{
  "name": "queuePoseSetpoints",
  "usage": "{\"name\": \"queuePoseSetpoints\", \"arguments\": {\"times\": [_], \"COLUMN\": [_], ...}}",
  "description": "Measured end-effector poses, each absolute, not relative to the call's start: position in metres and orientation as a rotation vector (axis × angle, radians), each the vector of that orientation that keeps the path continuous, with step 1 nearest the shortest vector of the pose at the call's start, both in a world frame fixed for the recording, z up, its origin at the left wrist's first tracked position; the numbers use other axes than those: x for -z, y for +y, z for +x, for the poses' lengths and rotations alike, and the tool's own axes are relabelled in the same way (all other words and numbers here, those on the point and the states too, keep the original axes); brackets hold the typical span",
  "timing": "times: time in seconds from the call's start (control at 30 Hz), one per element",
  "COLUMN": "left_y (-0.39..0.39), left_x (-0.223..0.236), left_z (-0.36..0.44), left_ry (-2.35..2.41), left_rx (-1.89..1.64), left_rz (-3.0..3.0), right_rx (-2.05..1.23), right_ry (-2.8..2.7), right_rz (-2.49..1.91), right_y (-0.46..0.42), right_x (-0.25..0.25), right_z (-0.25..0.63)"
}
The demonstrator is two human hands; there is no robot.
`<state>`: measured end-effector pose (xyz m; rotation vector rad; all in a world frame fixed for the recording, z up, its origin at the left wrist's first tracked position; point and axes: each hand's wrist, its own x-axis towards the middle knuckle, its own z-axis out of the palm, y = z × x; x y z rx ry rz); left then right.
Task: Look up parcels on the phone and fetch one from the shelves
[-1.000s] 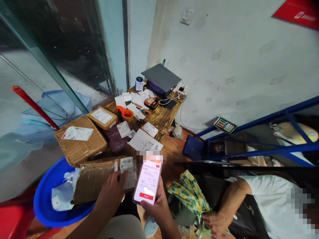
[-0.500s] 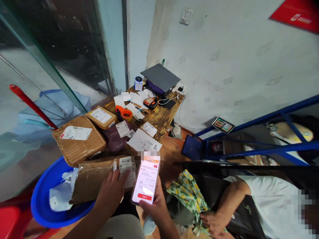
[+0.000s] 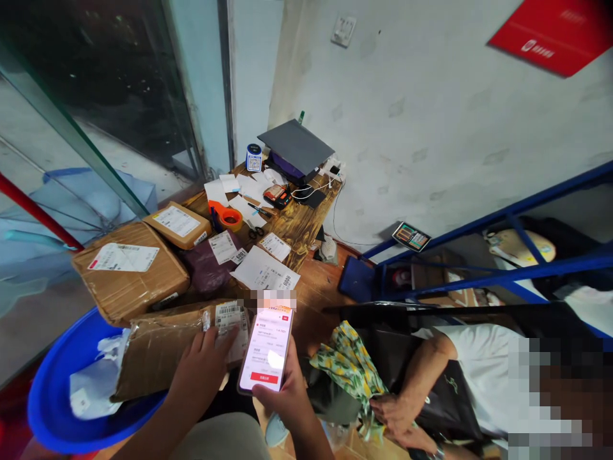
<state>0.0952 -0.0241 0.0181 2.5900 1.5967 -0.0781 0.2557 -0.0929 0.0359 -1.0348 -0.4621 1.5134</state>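
Note:
My left hand (image 3: 202,365) rests on a brown cardboard parcel (image 3: 156,351), fingers stretched out over its top near a white shipping label (image 3: 230,319). The parcel's left end reaches over a blue plastic basin (image 3: 45,418). In my right hand (image 3: 290,396) is a smartphone (image 3: 268,345) with its lit screen facing up; the thumb lies at the screen's lower edge. The screen has a pale list and a red button at the bottom. Just beyond the phone lies a white labelled packet (image 3: 265,271).
A large carton (image 3: 131,281), a smaller box (image 3: 179,223) and a purple bag (image 3: 208,265) lie beyond my left hand. The wooden table (image 3: 304,227) holds an orange tape dispenser (image 3: 225,216), scissors (image 3: 255,232) and papers. At right, another person's hand (image 3: 395,412) touches lemon-patterned fabric (image 3: 342,361).
The camera view has shifted, so most things sit further left in the picture. My left hand stays on the parcel, and my right hand keeps the phone. The other person has leaned slightly.

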Motion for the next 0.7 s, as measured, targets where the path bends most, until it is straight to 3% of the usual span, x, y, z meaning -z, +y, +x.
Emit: {"name": "queuePoseSetpoints", "arguments": {"times": [0.7], "left_y": [-0.026], "left_x": [-0.011], "left_z": [0.098], "left_ry": [1.663], "left_rx": [0.051], "left_rz": [2.712], "right_rx": [-1.496], "right_ry": [-0.441], "right_rz": [-1.063], "right_y": [-0.094], "right_x": [-0.046], "right_z": [0.256]}}
